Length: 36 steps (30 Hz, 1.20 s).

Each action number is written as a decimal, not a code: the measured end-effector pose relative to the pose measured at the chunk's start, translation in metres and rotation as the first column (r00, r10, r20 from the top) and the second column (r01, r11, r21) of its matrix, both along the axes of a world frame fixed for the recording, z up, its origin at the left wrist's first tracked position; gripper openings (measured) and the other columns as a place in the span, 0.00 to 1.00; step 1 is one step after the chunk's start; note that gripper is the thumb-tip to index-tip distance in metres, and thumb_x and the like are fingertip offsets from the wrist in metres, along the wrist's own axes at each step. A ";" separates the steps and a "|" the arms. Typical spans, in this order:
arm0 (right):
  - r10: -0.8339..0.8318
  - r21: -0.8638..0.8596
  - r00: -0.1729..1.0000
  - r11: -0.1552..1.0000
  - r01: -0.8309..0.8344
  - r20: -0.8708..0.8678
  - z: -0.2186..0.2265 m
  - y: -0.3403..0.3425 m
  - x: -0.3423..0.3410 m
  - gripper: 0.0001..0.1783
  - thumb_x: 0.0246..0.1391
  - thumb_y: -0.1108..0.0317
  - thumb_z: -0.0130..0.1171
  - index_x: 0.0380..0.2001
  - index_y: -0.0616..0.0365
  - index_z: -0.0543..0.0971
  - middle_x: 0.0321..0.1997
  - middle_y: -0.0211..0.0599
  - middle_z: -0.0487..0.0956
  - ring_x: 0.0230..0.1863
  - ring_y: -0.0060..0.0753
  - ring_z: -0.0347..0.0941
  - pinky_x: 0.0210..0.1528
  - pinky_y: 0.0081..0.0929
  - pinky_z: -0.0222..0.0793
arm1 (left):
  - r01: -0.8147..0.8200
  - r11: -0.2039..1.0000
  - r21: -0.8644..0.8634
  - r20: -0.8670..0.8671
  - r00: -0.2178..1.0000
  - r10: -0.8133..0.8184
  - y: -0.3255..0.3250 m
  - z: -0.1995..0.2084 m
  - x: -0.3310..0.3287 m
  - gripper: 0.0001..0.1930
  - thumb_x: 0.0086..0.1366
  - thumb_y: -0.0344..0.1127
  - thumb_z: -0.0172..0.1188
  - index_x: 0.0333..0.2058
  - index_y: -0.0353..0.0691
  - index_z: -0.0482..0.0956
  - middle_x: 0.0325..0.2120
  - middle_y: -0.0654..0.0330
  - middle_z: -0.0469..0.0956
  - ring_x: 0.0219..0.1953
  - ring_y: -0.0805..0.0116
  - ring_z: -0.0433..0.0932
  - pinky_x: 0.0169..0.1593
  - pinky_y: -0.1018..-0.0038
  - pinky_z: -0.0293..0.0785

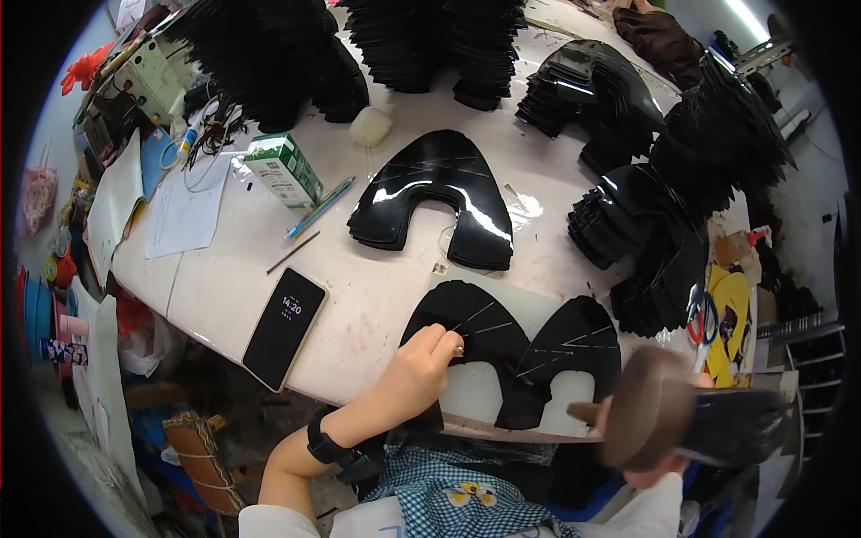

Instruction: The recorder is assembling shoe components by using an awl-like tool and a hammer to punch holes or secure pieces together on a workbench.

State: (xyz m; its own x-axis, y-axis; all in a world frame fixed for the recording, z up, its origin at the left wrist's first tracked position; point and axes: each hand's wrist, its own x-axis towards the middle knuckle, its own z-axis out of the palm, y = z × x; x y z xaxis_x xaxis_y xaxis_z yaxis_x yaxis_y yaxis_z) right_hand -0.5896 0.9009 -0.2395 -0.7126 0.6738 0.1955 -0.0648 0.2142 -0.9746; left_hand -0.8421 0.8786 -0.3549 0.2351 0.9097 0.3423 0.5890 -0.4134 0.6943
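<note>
My left hand [423, 366] is closed in a pinch over the left edge of a black U-shaped piece [480, 325] with thin pale lines. Something small and shiny shows at its fingertips, too small to name. A second black U-shaped piece [578, 345] overlaps the first on its right, and both lie on a pale translucent board [525, 300]. Smeared by motion, my right hand [641, 471] grips what looks like a mallet [650, 408], with a brown round face and a dark body. It is raised to the right of the pieces.
Beyond the hands sits a glossy stack of black U-shaped pieces [439, 184]; taller stacks [404, 45] line the far side and right. At left lie a phone [285, 329], pens [321, 209] and a green-white box [284, 170]. Scissors [704, 323] are at the right edge.
</note>
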 end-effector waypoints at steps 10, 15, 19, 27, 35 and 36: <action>-0.443 0.309 0.715 0.895 0.321 0.540 -0.031 -0.027 0.026 0.13 0.41 0.74 0.58 0.34 0.63 0.73 0.20 0.43 0.73 0.19 0.36 0.72 0.22 0.25 0.66 | -0.098 0.882 -0.462 0.623 0.672 0.401 0.006 -0.014 -0.022 0.02 0.59 0.20 0.45 0.30 0.33 0.66 0.22 0.56 0.74 0.24 0.70 0.78 0.29 0.75 0.75; -0.815 0.512 0.184 0.503 0.696 0.550 -0.072 -0.078 0.103 0.11 0.43 0.73 0.57 0.33 0.65 0.73 0.19 0.40 0.72 0.17 0.32 0.67 0.24 0.24 0.63 | -0.231 0.912 -0.338 0.367 0.860 0.354 0.006 -0.009 -0.053 0.03 0.60 0.21 0.44 0.32 0.32 0.66 0.22 0.58 0.73 0.25 0.75 0.75 0.28 0.80 0.70; -0.891 0.883 -0.236 0.284 0.373 0.387 -0.117 -0.091 0.162 0.13 0.46 0.70 0.57 0.36 0.65 0.73 0.30 0.45 0.74 0.29 0.45 0.70 0.34 0.33 0.67 | -0.167 0.844 -0.509 0.500 0.741 0.449 -0.007 -0.025 -0.068 0.04 0.60 0.24 0.46 0.34 0.32 0.68 0.20 0.61 0.71 0.23 0.78 0.71 0.28 0.82 0.66; -0.857 0.639 0.219 0.498 0.586 0.467 -0.106 -0.049 0.087 0.21 0.44 0.69 0.59 0.43 0.64 0.70 0.41 0.47 0.71 0.41 0.47 0.67 0.43 0.34 0.63 | -0.219 0.847 -0.484 0.180 0.923 0.341 -0.002 -0.018 -0.048 0.09 0.55 0.29 0.57 0.36 0.33 0.73 0.19 0.64 0.69 0.19 0.78 0.64 0.25 0.81 0.63; -0.755 0.325 0.504 0.643 0.694 0.419 -0.098 -0.031 0.066 0.16 0.37 0.74 0.63 0.32 0.63 0.70 0.31 0.37 0.70 0.35 0.33 0.67 0.39 0.26 0.61 | -0.050 0.945 -0.322 0.200 0.972 0.120 -0.023 0.042 -0.042 0.09 0.51 0.25 0.60 0.31 0.35 0.70 0.18 0.61 0.65 0.16 0.79 0.62 0.21 0.82 0.59; -0.804 0.068 0.560 0.582 0.811 0.202 -0.080 -0.043 0.065 0.13 0.37 0.76 0.60 0.29 0.62 0.70 0.27 0.33 0.69 0.32 0.29 0.66 0.36 0.24 0.61 | 0.097 0.914 -0.395 0.318 0.947 0.036 -0.027 0.051 -0.039 0.08 0.52 0.25 0.59 0.29 0.36 0.68 0.17 0.62 0.64 0.15 0.80 0.61 0.20 0.82 0.57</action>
